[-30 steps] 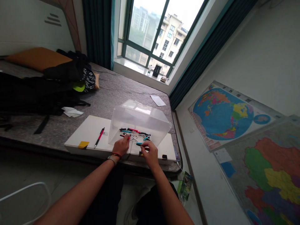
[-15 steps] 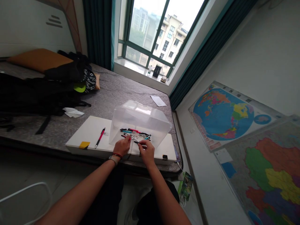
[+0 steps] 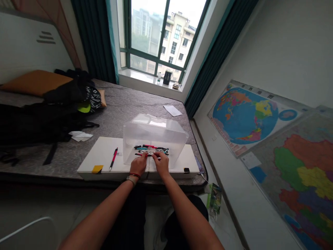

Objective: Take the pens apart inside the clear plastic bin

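Note:
My left hand (image 3: 139, 164) is closed in a pinch, fingertips on a thin pen part with some red by the thumb. My right hand (image 3: 161, 164) pinches a small black pen part (image 3: 150, 155), and the two hands' fingertips nearly meet; the exact join is too small to make out. Just beyond them, several pens and pen parts (image 3: 151, 147) in black, red, teal and silver lie in a heap inside a clear plastic box (image 3: 156, 133), whose open side faces me. A red and black pen (image 3: 113, 159) lies apart on the white box (image 3: 96, 152) to the left.
The white boxes rest on a grey mattress (image 3: 125, 100). Black bags (image 3: 52, 114) and a crumpled tissue (image 3: 81, 135) lie left, a paper sheet (image 3: 172, 110) at the back right. A phone (image 3: 199, 165) with a cable sits by the right edge. Wall maps (image 3: 244, 114) hang right.
My hands have come closer together, bringing the pen parts between them nearly end to end. The camera view has shifted slightly; the box and the pen at left stay put.

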Tool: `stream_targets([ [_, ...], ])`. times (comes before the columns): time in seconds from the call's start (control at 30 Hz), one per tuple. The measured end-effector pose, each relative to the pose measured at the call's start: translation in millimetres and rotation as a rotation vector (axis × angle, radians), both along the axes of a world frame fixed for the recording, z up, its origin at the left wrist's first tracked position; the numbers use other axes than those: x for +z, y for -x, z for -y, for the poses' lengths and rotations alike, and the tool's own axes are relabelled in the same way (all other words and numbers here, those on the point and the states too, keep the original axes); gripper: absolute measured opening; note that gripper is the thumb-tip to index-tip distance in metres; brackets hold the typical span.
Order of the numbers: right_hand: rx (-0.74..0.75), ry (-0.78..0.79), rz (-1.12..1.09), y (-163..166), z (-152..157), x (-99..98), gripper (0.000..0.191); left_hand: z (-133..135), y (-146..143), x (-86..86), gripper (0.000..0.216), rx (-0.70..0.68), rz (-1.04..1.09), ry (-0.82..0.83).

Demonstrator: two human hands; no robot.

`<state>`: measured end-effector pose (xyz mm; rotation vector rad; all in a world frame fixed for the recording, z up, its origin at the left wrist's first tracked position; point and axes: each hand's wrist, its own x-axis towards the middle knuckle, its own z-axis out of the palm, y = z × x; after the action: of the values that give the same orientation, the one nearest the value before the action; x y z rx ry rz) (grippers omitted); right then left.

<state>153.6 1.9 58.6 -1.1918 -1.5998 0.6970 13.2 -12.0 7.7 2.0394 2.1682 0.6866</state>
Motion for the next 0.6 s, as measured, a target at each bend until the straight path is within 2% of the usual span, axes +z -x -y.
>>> stream_targets([
  [0.1, -0.023, 0.142, -0.116, -1, -9, -13.5, 0.024, 0, -1, 2.6, 0.041, 0.015, -0.015, 0.008],
  [0.23, 0.041, 0.326, -0.333, -2, -18, -31.8, 0.033, 1, -4, 9.0, 0.04, 0.043, -0.002, 0.035],
  [0.4, 0.058, 0.367, -0.422, -3, -21, -40.8, 0.041, 2, -8, 15.1, 0.039, 0.064, -0.03, 0.067],
  [0.6, 0.138, 0.373, -0.466, -10, -22, -43.3, 0.041, 3, -11, 13.4, 0.039, 0.056, -0.079, 0.047],
])
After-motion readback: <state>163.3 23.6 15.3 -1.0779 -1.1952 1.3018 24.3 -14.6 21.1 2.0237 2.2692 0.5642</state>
